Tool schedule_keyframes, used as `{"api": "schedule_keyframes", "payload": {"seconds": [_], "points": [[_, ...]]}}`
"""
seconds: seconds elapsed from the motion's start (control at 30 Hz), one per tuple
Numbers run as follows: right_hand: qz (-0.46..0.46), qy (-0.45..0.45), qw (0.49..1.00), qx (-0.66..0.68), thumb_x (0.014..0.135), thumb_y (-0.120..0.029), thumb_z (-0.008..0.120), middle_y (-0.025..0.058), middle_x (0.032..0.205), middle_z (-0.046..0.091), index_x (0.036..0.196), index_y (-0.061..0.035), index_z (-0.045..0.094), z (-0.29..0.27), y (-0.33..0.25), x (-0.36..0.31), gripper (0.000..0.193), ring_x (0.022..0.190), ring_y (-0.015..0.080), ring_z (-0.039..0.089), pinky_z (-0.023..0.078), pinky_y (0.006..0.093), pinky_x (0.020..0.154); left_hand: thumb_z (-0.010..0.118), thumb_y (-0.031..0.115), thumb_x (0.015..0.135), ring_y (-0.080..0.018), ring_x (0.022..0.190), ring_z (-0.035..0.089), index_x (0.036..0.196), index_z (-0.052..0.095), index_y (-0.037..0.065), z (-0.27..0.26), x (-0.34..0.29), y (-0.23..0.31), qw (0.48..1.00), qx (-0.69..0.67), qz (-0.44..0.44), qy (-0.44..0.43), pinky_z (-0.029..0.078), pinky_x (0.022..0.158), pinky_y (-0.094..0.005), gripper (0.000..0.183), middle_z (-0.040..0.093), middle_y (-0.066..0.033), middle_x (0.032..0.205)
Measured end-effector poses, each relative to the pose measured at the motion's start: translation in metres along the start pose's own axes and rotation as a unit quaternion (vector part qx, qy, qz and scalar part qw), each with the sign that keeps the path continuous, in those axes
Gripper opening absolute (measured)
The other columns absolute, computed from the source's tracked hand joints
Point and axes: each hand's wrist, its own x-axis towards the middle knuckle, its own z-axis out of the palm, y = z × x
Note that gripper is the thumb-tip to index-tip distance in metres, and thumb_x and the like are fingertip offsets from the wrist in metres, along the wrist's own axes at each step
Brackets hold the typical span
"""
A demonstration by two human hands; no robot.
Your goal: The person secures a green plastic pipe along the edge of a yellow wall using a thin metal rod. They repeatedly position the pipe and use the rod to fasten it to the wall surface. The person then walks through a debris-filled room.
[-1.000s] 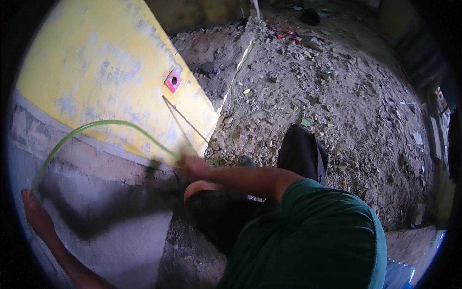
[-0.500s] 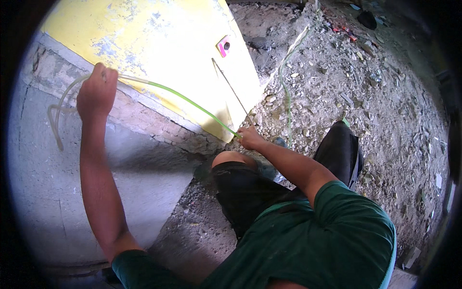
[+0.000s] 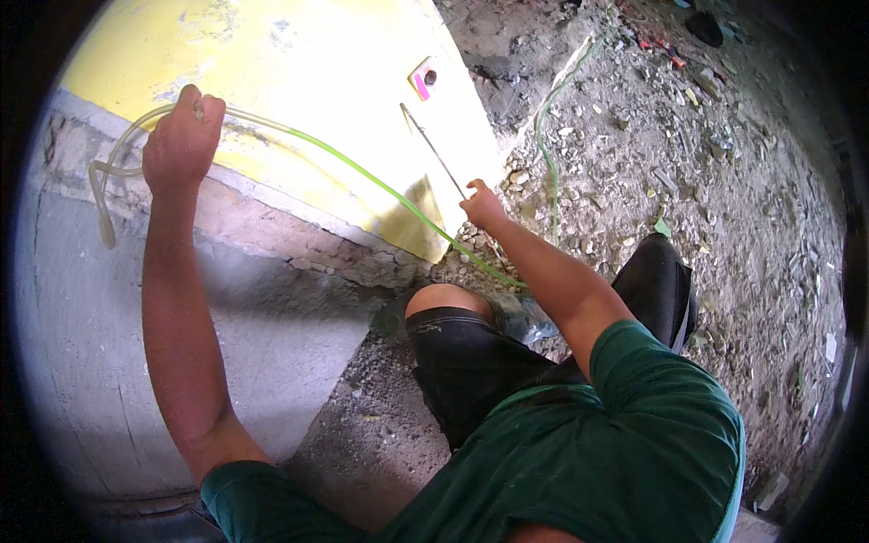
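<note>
My left hand [image 3: 184,145], raised in front of the wall, is closed around a clear hose whose pale loop [image 3: 102,172] hangs down beside the fist. From that fist the hose runs right and turns into a bright green length [image 3: 371,179], curving down past the wall corner and behind my right forearm. My right hand [image 3: 484,208] is at the corner, fingers curled at the lower end of a thin dark rod [image 3: 433,149]. The rod slants up across the yellow wall; its grip end is hidden by the fingers.
The yellow wall [image 3: 317,54] has a socket box [image 3: 424,79] with a dark hole and pink mark. Below it runs a rough ledge and grey plaster [image 3: 272,362]. Rubble [image 3: 615,172] covers the ground at right, where another green hose [image 3: 549,154] lies. My knees are bent.
My right hand has let go of the green hose and moved up to the rod's lower end. The hose now sags below that hand. My left hand, still holding the hose, has risen slightly.
</note>
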Motion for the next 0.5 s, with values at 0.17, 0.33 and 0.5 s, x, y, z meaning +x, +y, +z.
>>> {"api": "schedule_keyframes", "payload": {"seconds": [0.17,0.33,0.5], "points": [[-0.014,0.049,0.998,-0.028,0.086,-0.035,0.07,0.0224,0.123,0.062,0.137,-0.01,0.047,0.032,-0.02,0.038,0.062,0.117,0.0372,0.059,0.047,0.0468,0.098,0.043,0.043,0.096,-0.0484,0.093,0.064,0.114,0.056,0.014,0.018,0.013,-0.008,0.998,0.022,-0.004,-0.055,0.049,0.078,-0.0567,0.037,0.068,-0.0253,0.096],[0.021,0.013,0.998,-0.063,0.096,-0.035,0.058,0.0213,0.11,0.068,0.108,-0.0068,0.064,0.027,-0.034,0.056,0.031,0.105,0.0382,0.064,0.051,0.0486,0.087,0.04,0.044,0.098,-0.0487,0.093,0.063,0.114,0.056,0.013,0.041,0.023,-0.028,0.999,0.006,0.009,-0.051,0.049,0.078,-0.0565,0.038,0.067,-0.025,0.097],[0.042,0.15,0.988,-0.022,0.098,-0.036,0.055,0.0228,0.101,0.07,0.108,-0.0105,0.064,-0.009,-0.013,0.064,0.029,0.096,0.0426,0.066,0.052,0.0497,0.084,0.036,0.04,0.101,-0.0455,0.096,0.062,0.11,0.053,0.01,0.059,0.029,-0.05,0.996,-0.026,0.08,-0.017,0.048,0.077,-0.0543,0.036,0.064,-0.0214,0.103]]}}
